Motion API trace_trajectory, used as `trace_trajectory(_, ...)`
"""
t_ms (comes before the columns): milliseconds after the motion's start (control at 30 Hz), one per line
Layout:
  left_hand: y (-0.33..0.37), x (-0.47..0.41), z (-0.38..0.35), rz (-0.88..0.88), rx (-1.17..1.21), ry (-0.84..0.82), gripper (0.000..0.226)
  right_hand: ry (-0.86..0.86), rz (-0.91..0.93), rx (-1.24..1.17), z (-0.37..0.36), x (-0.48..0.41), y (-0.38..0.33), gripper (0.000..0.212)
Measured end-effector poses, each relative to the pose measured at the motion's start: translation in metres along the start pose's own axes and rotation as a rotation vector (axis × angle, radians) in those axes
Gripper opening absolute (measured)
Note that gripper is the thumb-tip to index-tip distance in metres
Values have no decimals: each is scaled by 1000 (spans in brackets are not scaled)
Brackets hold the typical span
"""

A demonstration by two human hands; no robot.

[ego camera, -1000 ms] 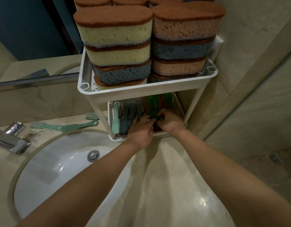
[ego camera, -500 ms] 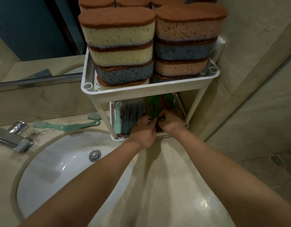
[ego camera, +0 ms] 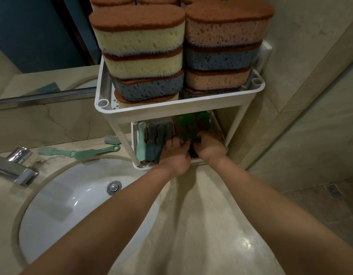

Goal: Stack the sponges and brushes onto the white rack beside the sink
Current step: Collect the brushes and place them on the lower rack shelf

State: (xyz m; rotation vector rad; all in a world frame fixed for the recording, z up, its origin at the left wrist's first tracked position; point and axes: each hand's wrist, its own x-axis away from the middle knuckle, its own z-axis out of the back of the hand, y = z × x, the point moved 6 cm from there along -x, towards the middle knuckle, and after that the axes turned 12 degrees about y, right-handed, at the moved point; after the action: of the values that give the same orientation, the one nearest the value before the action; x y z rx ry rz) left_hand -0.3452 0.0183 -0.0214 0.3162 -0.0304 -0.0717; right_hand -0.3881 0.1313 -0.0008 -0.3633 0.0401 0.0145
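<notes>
green brushes [ego camera: 188, 126] between left grip [ego camera: 175, 153], right grip [ego camera: 210, 144]

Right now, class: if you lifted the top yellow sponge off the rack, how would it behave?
The top yellow sponge looks porous, so it is probably light and squashy. Its rough brown top should resist slipping. It crowns a tall stack above the white rack, so a push might topple it.

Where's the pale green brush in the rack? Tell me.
In the head view, the pale green brush sits far left on the white rack's lower shelf, left of the dark teal brushes.
</notes>
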Motion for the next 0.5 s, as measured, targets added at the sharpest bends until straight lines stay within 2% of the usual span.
trace_trajectory(167, -1, 3, 2, 14, 47, 2, 58, -37, -1, 45, 1, 2, 0, 23)
trace_trajectory(333, -2, 13, 12, -3, 87, 63, 54, -75, 17, -113, 2, 11, -2, 32)
trace_trajectory(500, -5, 37, 22, 42, 191, 135, 47, 53, 90, -259, 16, 38, -10, 38)
